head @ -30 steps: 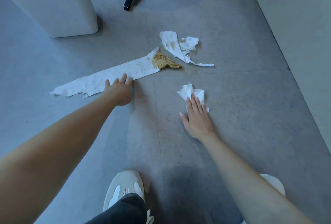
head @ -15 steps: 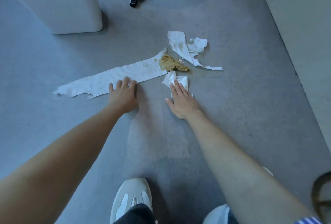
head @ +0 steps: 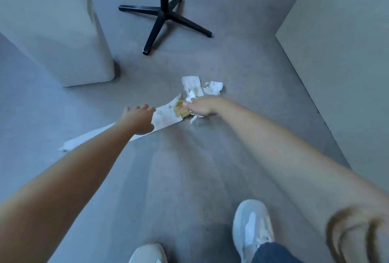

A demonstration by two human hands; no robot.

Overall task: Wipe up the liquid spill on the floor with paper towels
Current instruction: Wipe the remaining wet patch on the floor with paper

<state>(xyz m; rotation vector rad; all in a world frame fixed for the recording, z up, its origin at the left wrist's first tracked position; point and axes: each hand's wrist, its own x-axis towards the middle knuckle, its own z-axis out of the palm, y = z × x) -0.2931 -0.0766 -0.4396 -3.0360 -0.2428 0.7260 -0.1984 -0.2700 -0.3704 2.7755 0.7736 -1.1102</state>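
Note:
A long white paper towel strip lies slanted on the grey floor. A brown soaked wad sits at its right end. My right hand lies over a small white towel wad and presses it against the brown wad, its fingers pointing left. White paper sticks out above and below that hand. My left hand is over the middle of the strip with its fingers spread; I cannot tell if it touches. Torn stained towel pieces lie just beyond my right hand.
A white block-shaped unit stands at the back left. A black stand's cross-shaped base is behind the towels. A pale panel runs along the right. My shoes are at the bottom.
My right hand slid the small wad up and left onto the brown wad. My left hand moved forward onto the strip. The view pulled back and tilted up.

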